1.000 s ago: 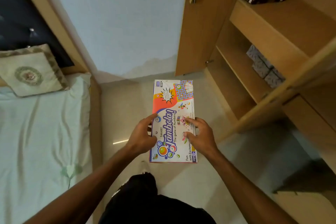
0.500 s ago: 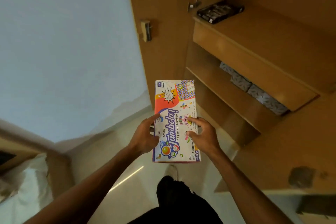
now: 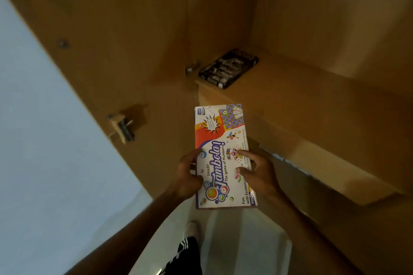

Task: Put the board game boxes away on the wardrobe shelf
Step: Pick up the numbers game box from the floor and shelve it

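Wardrobe shelf (image 3: pixel 290 96) beyond two-handed Tambola box (image 3: pixel 220 140)

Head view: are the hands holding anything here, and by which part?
Yes. Both hands hold the Tambola box by its near half: left hand on its left long edge, right hand on its right long edge.

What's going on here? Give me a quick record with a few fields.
held item: Tambola box, flat, printed face up
left hand: grips the box's left edge
right hand: grips the right edge, fingers on top
shelf: in front of the box, mostly bare
already there: dark box lying at the shelf's left end
status: Tambola box not yet on the shelf
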`<state>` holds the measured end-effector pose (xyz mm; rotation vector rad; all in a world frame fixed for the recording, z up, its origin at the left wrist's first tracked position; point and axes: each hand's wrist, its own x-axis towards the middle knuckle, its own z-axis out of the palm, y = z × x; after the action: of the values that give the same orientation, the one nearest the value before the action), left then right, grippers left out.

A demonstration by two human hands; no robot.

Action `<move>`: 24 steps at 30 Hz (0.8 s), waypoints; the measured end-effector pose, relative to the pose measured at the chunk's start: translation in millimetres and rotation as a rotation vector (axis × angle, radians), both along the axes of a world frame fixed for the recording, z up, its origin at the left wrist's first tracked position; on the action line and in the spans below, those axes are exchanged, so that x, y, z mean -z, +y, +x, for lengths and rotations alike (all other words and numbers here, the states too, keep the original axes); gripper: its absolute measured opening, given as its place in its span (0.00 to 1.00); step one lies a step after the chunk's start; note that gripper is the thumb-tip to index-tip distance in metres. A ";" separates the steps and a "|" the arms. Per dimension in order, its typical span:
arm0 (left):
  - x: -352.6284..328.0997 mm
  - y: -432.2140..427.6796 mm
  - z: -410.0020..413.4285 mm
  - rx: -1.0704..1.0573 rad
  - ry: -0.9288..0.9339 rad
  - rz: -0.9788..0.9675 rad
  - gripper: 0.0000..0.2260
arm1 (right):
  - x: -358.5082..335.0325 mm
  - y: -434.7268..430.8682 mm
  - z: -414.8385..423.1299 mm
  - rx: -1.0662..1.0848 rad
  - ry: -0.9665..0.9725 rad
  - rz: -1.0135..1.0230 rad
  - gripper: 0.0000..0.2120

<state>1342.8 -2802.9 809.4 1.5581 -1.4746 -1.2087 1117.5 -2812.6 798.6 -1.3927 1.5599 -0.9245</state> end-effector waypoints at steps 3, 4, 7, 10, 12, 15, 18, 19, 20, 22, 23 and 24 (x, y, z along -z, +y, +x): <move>-4.6 -77.7 -11.1 0.072 0.018 -0.028 0.30 | -2.8 -67.8 -10.7 0.057 0.006 0.001 0.23; -6.3 -101.9 -14.0 0.088 0.024 -0.035 0.29 | -4.0 -88.8 -13.4 0.067 0.016 -0.002 0.23; -10.8 -180.2 -20.5 0.110 0.030 -0.055 0.29 | -8.1 -158.1 -18.2 0.098 0.034 -0.015 0.23; -15.9 -250.8 -26.1 0.126 0.038 -0.079 0.30 | -11.8 -223.7 -19.4 0.119 0.035 0.006 0.23; -22.1 -295.0 -30.9 0.158 0.022 -0.086 0.30 | -14.3 -262.0 -20.7 0.154 0.006 0.024 0.23; -28.5 -358.7 -35.5 0.218 0.018 -0.065 0.28 | -17.4 -312.5 -23.0 0.187 -0.049 0.058 0.23; -32.5 -415.7 -37.4 0.337 0.195 -0.028 0.28 | -23.9 -357.0 -25.3 0.204 -0.083 0.080 0.22; -31.8 -430.9 -38.3 0.340 0.202 -0.044 0.29 | -24.7 -369.1 -26.6 0.196 -0.056 0.074 0.23; -34.5 -446.2 -42.0 0.334 0.192 -0.049 0.29 | -23.1 -383.0 -29.7 0.177 -0.049 0.067 0.24; -34.8 -465.5 -46.6 0.290 0.145 -0.053 0.30 | -21.6 -400.7 -32.7 0.129 -0.074 0.036 0.25; -34.9 -470.6 -48.5 0.270 0.086 -0.067 0.29 | -21.2 -406.1 -33.4 0.107 -0.086 0.012 0.25; -28.7 -472.2 -49.0 0.233 0.046 -0.065 0.29 | -19.0 -410.9 -35.1 0.080 -0.090 -0.008 0.26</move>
<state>1293.8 -3275.1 838.2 1.3345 -1.6831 -1.3046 1082.4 -3223.6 817.5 -1.2842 1.5549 -1.0292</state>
